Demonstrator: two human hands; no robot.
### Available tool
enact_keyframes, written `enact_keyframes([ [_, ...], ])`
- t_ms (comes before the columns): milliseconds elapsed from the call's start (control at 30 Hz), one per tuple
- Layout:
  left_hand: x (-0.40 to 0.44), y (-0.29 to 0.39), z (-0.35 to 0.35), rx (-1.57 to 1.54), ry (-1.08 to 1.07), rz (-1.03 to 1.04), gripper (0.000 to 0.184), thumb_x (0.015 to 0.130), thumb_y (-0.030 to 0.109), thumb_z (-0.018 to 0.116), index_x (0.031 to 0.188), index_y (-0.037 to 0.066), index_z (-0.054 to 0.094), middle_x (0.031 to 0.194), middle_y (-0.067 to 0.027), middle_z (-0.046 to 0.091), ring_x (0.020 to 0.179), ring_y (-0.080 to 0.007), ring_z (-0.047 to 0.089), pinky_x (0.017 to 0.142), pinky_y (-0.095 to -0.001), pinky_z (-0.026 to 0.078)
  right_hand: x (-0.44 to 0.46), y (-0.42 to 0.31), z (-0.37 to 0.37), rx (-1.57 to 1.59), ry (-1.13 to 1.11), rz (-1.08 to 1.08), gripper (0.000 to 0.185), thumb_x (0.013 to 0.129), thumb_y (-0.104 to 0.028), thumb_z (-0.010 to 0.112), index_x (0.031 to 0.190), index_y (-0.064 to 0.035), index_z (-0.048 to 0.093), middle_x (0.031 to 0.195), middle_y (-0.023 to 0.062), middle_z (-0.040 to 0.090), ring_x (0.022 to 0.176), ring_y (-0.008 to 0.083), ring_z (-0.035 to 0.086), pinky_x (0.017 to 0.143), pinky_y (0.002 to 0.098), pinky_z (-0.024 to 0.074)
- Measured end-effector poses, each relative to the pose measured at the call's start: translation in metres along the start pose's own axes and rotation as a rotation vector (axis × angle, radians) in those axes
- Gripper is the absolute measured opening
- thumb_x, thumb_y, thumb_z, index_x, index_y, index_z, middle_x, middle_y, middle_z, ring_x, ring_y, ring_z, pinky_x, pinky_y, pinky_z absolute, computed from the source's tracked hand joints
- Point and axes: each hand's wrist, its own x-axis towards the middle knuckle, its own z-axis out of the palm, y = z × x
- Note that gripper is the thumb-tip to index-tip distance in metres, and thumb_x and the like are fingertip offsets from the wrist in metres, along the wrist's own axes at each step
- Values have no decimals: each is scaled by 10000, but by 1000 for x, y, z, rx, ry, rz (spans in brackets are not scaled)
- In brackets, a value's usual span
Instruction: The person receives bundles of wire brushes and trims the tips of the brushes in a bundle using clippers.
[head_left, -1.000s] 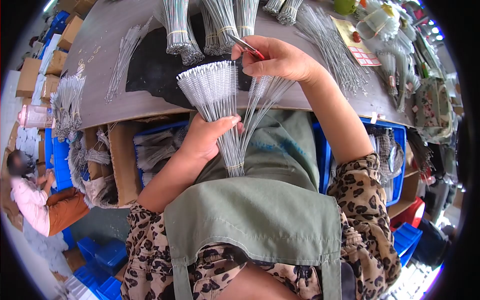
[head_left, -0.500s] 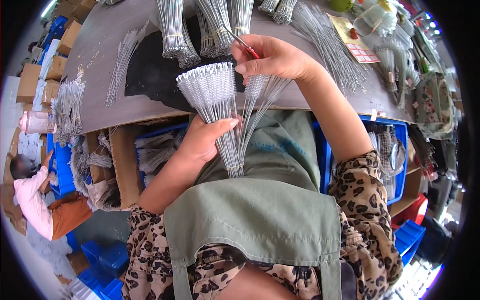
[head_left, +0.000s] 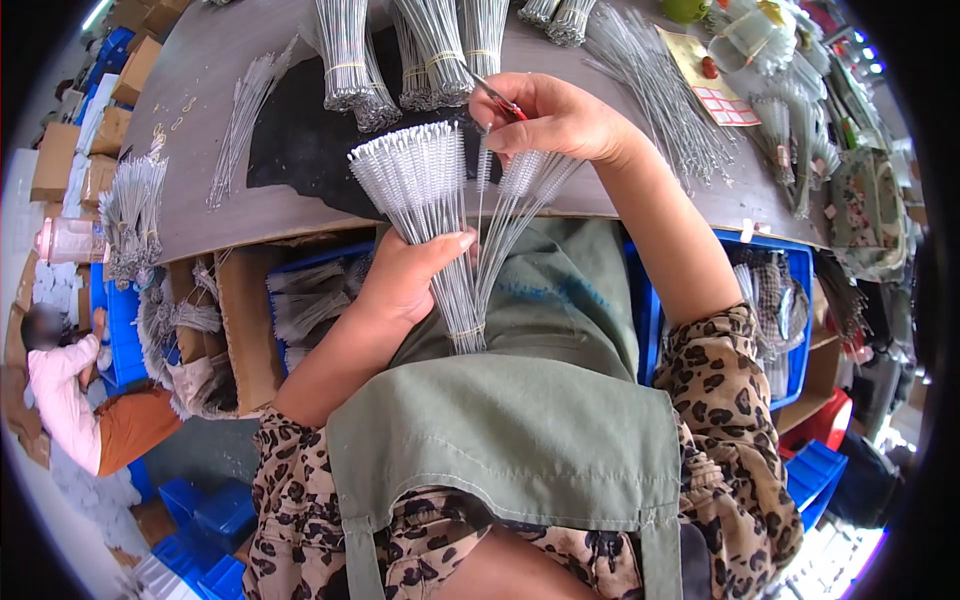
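Note:
My left hand (head_left: pixel 405 280) is closed around a bundle of thin wire brushes (head_left: pixel 415 175) with white bristled heads, fanned out above the thumb. A rubber band binds their wire stems near the lower end, at my apron. My right hand (head_left: pixel 550 118) is closed on a small red-handled tool (head_left: pixel 512 108) with a thin pointed metal end; its exact kind is unclear. Just below the right fingertips, a single brush (head_left: pixel 483 170) stands apart, between the main bunch and a looser group leaning right. Whether the fingertips touch it is hard to tell.
Banded wire brush bundles (head_left: pixel 345 60) lie on a black mat (head_left: pixel 300 150) across the table. Loose brushes (head_left: pixel 650 90) lie to the right, beside a yellow card (head_left: pixel 700 75). Blue bins (head_left: pixel 800 330) sit below the table edge. A person (head_left: pixel 75 390) is at far left.
My right hand has shifted slightly right and down with the red-handled tool. One brush now stands separate in the gap, and the right group is more spread. My left hand keeps its hold.

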Motion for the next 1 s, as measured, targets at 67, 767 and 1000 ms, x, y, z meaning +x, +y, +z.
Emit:
enact_keyframes([
  [67, 0, -4, -4, 22, 25, -14, 154, 748, 1, 620, 900, -5, 593, 809, -66, 611, 711, -139, 589, 671, -271, 484, 0, 5, -2, 17, 7, 11, 131, 757, -61, 609, 796, -35, 487, 693, -9, 497, 650, 82, 517, 618, 219, 436],
  [767, -1, -1, -7, 9, -63, -38, 270, 766, 9, 591, 1022, 9, 507, 843, -101, 602, 731, -191, 599, 671, -327, 505, -3, 3, -1, -50, 25, -27, 159, 804, -150, 638, 794, -38, 525, 700, -20, 505, 706, 70, 502, 656, 225, 433],
  [1000, -1, -2, -6, 2, -71, -38, 286, 769, 7, 585, 1040, 12, 495, 856, -110, 600, 733, -193, 598, 671, -328, 506, -1, 1, 2, 40, 44, -37, 160, 770, -45, 567, 915, -3, 516, 805, 36, 548, 772, 124, 541, 729, 237, 429],
])
